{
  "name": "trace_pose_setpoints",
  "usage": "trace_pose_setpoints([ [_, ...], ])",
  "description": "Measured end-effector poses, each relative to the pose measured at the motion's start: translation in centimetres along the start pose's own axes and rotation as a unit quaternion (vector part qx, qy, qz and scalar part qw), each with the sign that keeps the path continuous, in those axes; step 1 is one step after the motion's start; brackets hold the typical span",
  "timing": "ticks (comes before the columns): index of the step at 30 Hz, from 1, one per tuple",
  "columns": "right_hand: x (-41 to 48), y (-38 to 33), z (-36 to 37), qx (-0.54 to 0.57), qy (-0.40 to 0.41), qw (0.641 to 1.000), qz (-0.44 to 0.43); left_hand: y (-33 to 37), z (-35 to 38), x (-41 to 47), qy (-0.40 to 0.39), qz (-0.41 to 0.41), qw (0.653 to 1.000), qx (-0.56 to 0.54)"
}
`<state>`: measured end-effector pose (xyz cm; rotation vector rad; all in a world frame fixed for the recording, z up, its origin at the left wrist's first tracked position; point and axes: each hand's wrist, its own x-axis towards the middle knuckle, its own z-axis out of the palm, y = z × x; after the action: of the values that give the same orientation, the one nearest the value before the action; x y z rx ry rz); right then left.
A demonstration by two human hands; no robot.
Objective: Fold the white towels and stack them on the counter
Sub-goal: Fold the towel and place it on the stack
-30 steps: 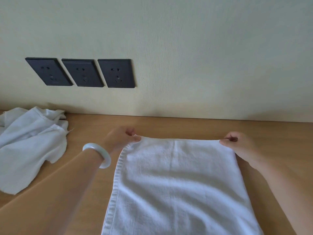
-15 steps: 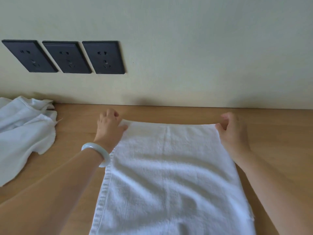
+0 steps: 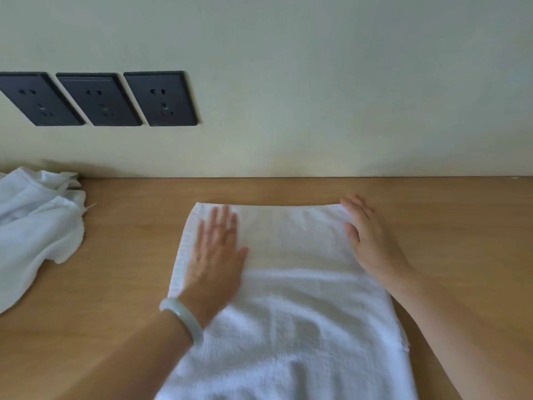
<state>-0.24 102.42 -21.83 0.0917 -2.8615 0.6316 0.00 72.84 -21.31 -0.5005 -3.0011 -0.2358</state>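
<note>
Wood-tone counter (image 3: 129, 269) fills the lower half of the frame, smooth w/ faint grain. Its back edge meets a plain pale cream wall (image 3: 331, 82) along a straight seam approx mid-height. Light is soft, w/ a dim shadow on the wall at mid left, just above the cloth heap. Upper left of the frame: 3 black socket plates (image 3: 99, 99) in a row on the wall, side by side w/ narrow gaps, each showing pin holes; any print on them too small to read. Flat towel (image 3: 297, 307) lies spread on the counter from center to bottom center, far edge parallel to the wall seam & a bit short of it, near end running off the bottom of the frame; hemmed edge along its left side, lower right edge a bit frayed. L hand (image 3: 215, 261) rests palm-down on the towel's upper left part, fingers straight & close together pointing toward the wall, slightly blurred; pale bangle (image 3: 184, 317) on that wrist. R hand (image 3: 372, 243) lies flat at the towel's upper right corner, fingers straight. Hands well apart, neither gripping cloth. Crumpled towel (image 3: 34, 235) sits in a heap at the mid-left edge of the frame, on the counter close to the wall, well apart from the flat towel & cut off by the frame edge; a loose thread sticks out on its right side
</note>
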Motion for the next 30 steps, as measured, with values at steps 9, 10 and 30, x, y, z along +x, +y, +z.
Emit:
trace_pose_setpoints([
  [9,-2.3,2.3,-2.8,0.044,-0.083,0.995,-0.016,16.7,0.3,-6.4,-0.166,0.391,0.886,-0.188],
  [10,-2.3,2.6,-2.8,0.025,-0.093,0.995,-0.027,17.3,0.0,-6.6,-0.18,0.416,0.874,-0.176],
  [30,-2.6,3.0,-1.2,-0.106,-0.212,0.971,-0.029,22.2,-1.5,-9.4,-0.257,0.428,0.861,-0.098],
])
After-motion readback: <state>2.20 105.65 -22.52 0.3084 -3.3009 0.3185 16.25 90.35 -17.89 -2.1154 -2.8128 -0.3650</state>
